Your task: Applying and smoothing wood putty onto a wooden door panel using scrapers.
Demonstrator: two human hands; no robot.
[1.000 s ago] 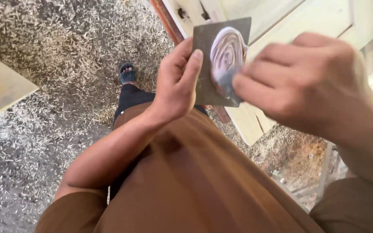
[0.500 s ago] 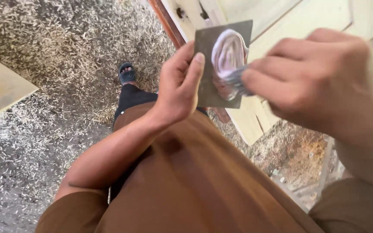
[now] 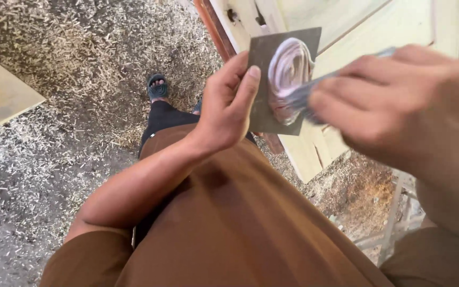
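**Filler worked on a metal plate, held at chest height**

There are 2 hands, 1 square grey plate [image 3: 272,79], 1 scraper blade [image 3: 314,87] and 1 pale swirl of paste [image 3: 289,69] on the plate. The left hand [image 3: 229,109] holds the plate upright by its left edge, fingers [image 3: 246,87] curled narrowly around it with the thumb lying along the front face. The right hand [image 3: 399,101] is closed around the scraper's handle (the hand is motion-blurred, so the exact grip is hard to read), and the blade's tip touches the paste near the plate's middle.

Below lie a floor thick with wood shavings [image 3: 43,159], 1 sandalled foot [image 3: 158,87] and pale wooden door panels [image 3: 357,32] behind the plate.

Compared with 0.5 s ago, the right hand has shifted slightly rightward and the blade lies flatter across the paste; the plate and the left hand's grip are unchanged.
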